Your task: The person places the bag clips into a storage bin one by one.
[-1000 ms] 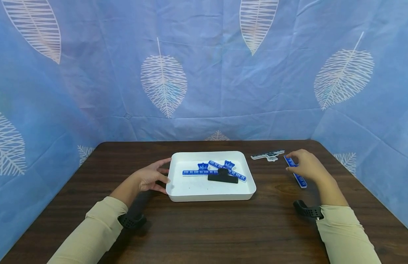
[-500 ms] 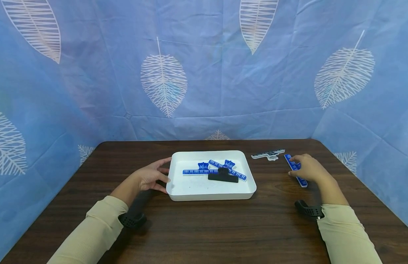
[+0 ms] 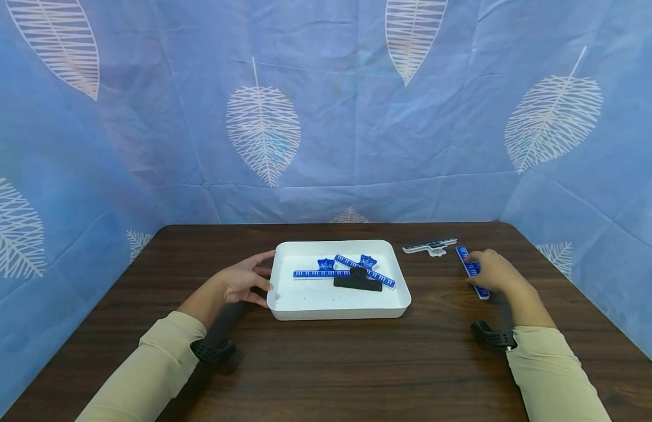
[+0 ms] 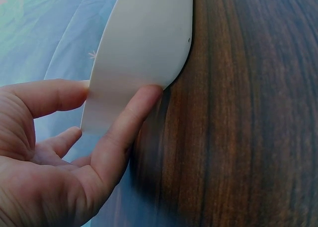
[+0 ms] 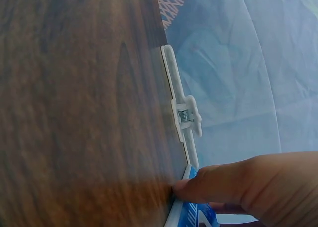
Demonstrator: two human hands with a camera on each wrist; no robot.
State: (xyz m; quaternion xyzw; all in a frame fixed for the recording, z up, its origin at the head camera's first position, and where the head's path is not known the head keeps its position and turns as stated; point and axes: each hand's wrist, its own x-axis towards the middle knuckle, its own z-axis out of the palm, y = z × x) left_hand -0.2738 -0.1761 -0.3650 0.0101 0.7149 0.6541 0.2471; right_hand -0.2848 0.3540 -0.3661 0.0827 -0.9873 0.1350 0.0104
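Note:
In the head view my left hand (image 3: pixel 242 283) is at the left end of a white tray (image 3: pixel 304 306). The left wrist view shows its fairly straight fingers touching the tray's wall (image 4: pixel 144 43), one low on the side, others by the rim. On the right, my right hand (image 3: pixel 497 273) pinches a blue clip with a piano-key pattern (image 3: pixel 482 292), which lies slanted on the table. The right wrist view has the thumb (image 5: pixel 198 187) at the clip's edge; the other fingers are mostly hidden. Inside the tray are two blue clips (image 3: pixel 309 274) and a black clip (image 3: pixel 357 283), partly overlapping.
A white clip with a black keyboard pattern (image 3: pixel 433 247) lies between the tray and my right hand, towards the back. The dark wooden table (image 3: pixel 357 369) ends at a blue cloth backdrop (image 3: pixel 326 140) with white leaf prints.
My right hand has shifted slightly down along the blue clip and drawn its fingers in on the clip's middle. The left hand and the tray stay in place.

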